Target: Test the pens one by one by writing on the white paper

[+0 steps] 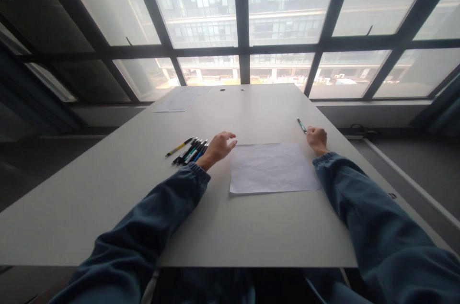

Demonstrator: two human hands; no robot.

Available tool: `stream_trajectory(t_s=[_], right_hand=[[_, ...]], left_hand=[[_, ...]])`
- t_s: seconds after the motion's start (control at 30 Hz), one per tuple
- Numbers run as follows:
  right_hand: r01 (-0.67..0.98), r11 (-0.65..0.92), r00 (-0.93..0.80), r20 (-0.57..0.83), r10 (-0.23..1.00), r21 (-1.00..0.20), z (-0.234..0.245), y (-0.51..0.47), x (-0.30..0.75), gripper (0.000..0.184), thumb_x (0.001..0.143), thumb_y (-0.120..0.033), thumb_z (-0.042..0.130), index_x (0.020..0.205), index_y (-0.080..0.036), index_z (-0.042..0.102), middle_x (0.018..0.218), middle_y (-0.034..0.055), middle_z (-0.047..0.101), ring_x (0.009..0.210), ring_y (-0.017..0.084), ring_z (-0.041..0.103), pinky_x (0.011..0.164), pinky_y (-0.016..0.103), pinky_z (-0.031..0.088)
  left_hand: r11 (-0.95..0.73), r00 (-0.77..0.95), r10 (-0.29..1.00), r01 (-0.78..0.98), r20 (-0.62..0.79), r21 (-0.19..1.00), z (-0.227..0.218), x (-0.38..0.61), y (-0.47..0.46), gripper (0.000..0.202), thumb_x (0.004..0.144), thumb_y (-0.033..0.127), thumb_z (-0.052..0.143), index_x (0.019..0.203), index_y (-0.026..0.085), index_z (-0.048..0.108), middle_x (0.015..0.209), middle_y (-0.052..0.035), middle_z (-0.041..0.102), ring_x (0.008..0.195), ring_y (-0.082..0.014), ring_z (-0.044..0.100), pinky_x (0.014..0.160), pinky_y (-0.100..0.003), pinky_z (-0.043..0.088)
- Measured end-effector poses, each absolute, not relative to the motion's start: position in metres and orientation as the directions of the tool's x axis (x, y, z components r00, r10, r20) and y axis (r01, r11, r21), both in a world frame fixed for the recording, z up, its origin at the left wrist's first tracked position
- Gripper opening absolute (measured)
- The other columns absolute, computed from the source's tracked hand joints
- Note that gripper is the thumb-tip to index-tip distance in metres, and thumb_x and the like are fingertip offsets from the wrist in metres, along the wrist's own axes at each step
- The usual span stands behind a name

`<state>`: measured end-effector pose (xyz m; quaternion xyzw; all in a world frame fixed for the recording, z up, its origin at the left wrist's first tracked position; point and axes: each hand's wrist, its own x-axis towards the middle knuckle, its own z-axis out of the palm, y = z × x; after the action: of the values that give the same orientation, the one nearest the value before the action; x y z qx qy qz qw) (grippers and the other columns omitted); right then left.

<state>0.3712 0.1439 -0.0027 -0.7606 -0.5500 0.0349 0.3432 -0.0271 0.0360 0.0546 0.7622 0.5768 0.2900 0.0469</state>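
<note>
My left hand (218, 147) hovers at the upper left corner of a white sheet of paper (271, 168), thumb and fingers apart with nothing between them. Just left of that wrist lies a bunch of pens (190, 152), dark with some green and blue ones, partly covered by the hand and cuff. A yellow and black pen (178, 147) lies along the bunch's far side. Beyond the sheet's right edge, my right hand (316, 139) is closed, its fingers at the near end of a green pen (302, 125) that points away to the left. The fingertips are mostly hidden.
The white table (108, 198) reaches toward large framed windows. Other papers (174, 102) lie at its far left. Two small dark spots, one a round hole (222, 90), show near the far edge. Curtains (32, 84) hang at the sides.
</note>
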Motion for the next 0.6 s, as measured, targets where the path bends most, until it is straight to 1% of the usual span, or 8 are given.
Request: stream_trajectory(t_s=[0.07,0.17,0.23,0.3,0.43,0.53,0.6], right_hand=[[0.801,-0.162,0.411,0.332,0.849,-0.576,-0.003,0.143,0.371,0.049,0.096,-0.039,0.04,0.093,-0.009,0.079,0.097,0.025,0.074,0.087,0.031,0.067,0.075,0.035,0.046],[0.789,-0.167,0.44,0.354,0.825,-0.592,-0.003,0.142,0.37,0.048,0.095,-0.038,0.04,0.094,-0.01,0.079,0.096,0.0242,0.074,0.084,0.031,0.066,0.073,0.036,0.045],[0.78,-0.154,0.456,0.382,0.804,-0.607,-0.003,0.142,0.369,0.045,0.093,-0.037,0.041,0.096,-0.011,0.079,0.096,0.0223,0.074,0.083,0.03,0.065,0.072,0.036,0.044],[0.783,-0.121,0.451,0.422,0.786,-0.61,-0.004,0.142,0.368,0.044,0.092,-0.036,0.041,0.095,-0.012,0.079,0.095,0.0209,0.075,0.082,0.029,0.064,0.071,0.036,0.043],[0.784,-0.082,0.438,0.455,0.775,-0.615,-0.008,0.143,0.368,0.044,0.091,-0.035,0.041,0.091,-0.013,0.079,0.091,0.0197,0.075,0.079,0.028,0.063,0.069,0.035,0.042],[0.781,-0.064,0.43,0.461,0.776,-0.621,-0.01,0.143,0.369,0.043,0.09,-0.035,0.042,0.089,-0.013,0.079,0.089,0.0187,0.075,0.078,0.028,0.064,0.068,0.034,0.042],[0.781,-0.059,0.426,0.462,0.778,-0.622,-0.011,0.144,0.371,0.043,0.09,-0.035,0.042,0.09,-0.013,0.079,0.089,0.0184,0.075,0.079,0.028,0.064,0.068,0.034,0.042]], left_hand=[[-0.249,0.091,0.93,0.871,0.357,0.424,0.067,-0.051,0.047,0.028,0.087,0.032,0.065,0.109,0.016,0.073,0.108,-0.0094,0.074,0.089,-0.022,0.07,0.089,-0.034,0.054],[-0.095,-0.021,0.965,0.901,0.261,0.423,0.086,-0.094,0.058,0.028,0.085,0.033,0.067,0.107,0.017,0.075,0.1,-0.0077,0.076,0.087,-0.022,0.071,0.084,-0.031,0.054],[-0.007,-0.071,0.982,0.915,0.177,0.404,0.094,-0.126,0.062,0.028,0.082,0.033,0.071,0.104,0.018,0.076,0.097,-0.0073,0.077,0.085,-0.0221,0.071,0.079,-0.029,0.054],[0.088,-0.151,0.979,0.922,0.14,0.377,0.098,-0.157,0.065,0.026,0.076,0.03,0.076,0.099,0.018,0.077,0.095,-0.0074,0.077,0.084,-0.0221,0.071,0.077,-0.029,0.054],[0.226,-0.292,0.949,0.895,0.121,0.385,0.088,-0.198,0.067,0.024,0.067,0.025,0.082,0.089,0.018,0.078,0.089,-0.0076,0.078,0.08,-0.0213,0.07,0.076,-0.028,0.054],[0.295,-0.351,0.933,0.872,0.077,0.392,0.074,-0.207,0.068,0.026,0.064,0.025,0.084,0.088,0.016,0.077,0.088,-0.009,0.077,0.079,-0.0206,0.069,0.075,-0.028,0.053],[0.306,-0.361,0.93,0.87,0.077,0.386,0.067,-0.207,0.069,0.028,0.064,0.027,0.084,0.088,0.015,0.077,0.09,-0.0095,0.077,0.08,-0.0202,0.069,0.074,-0.027,0.053]])
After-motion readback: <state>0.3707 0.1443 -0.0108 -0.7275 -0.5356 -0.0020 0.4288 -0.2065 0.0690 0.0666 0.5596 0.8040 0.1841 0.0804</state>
